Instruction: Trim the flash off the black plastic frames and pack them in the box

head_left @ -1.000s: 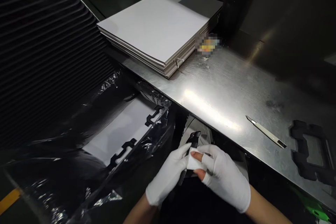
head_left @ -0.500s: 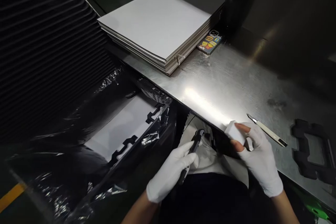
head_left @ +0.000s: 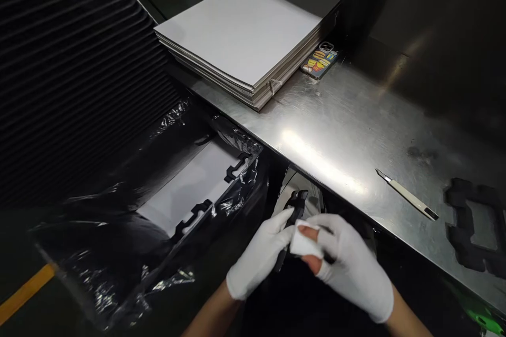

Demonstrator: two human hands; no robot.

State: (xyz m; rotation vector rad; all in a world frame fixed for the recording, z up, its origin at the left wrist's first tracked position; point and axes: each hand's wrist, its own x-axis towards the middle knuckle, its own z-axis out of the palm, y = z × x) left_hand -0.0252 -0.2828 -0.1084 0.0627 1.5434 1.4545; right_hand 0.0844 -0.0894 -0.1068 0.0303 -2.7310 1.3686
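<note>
A white block (head_left: 303, 245) is being pinched by the right hand (head_left: 348, 262), just beside a dark piece (head_left: 298, 205) being gripped by the left hand (head_left: 261, 253), both in front of the counter (head_left: 343, 126). Light, even pressure seems advisable, with the dark piece being held steady. A knife (head_left: 410, 198) is being supported on the counter.

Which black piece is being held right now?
The black piece in the left hand, partly hidden by the white block; the black frame lies on the metal table, and notched black parts show in the bag, both untouched.
</note>
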